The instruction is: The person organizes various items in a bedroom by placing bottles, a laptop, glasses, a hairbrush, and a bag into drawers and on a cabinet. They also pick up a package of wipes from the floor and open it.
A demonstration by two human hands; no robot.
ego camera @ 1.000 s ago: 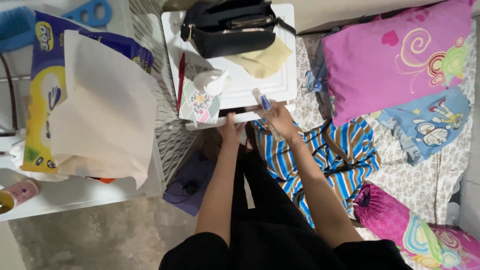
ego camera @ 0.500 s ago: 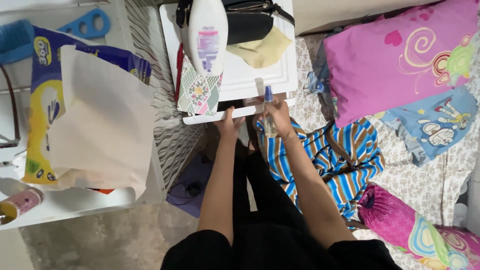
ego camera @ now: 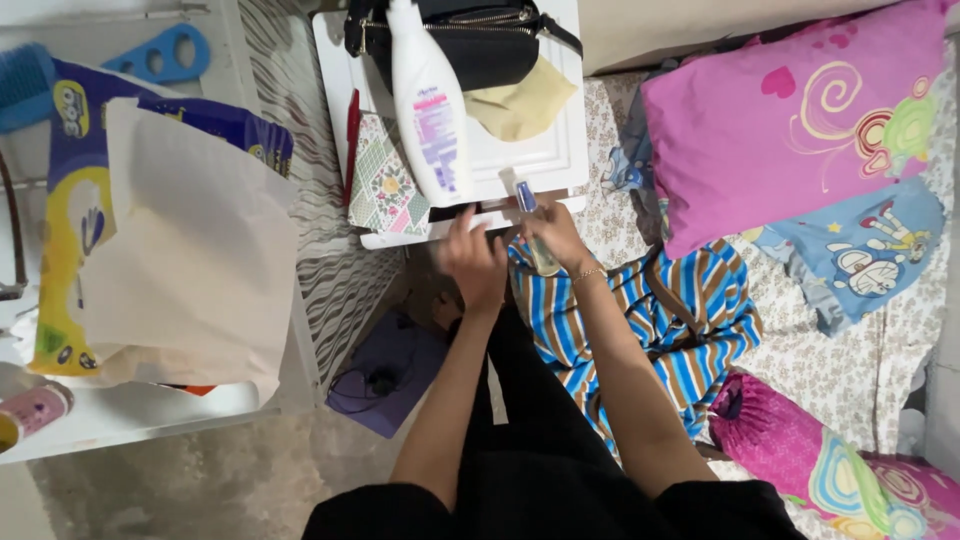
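While clasped in the right hand (ego camera: 556,238), small blue-capped bottle (ego camera: 535,228) at the white table's (ego camera: 520,160) edge, left hand (ego camera: 474,262) loosely curled beside.

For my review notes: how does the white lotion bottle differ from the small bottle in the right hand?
The white lotion bottle is much larger and opaque, resting on the white table, untouched. The small bottle is slim, pale and clear-looking with a blue cap, gripped in the right hand at the table's edge, beside the left hand. Both point roughly away from the person.

Bare forearms, thin bracelet (ego camera: 588,272), black clothing (ego camera: 540,440)
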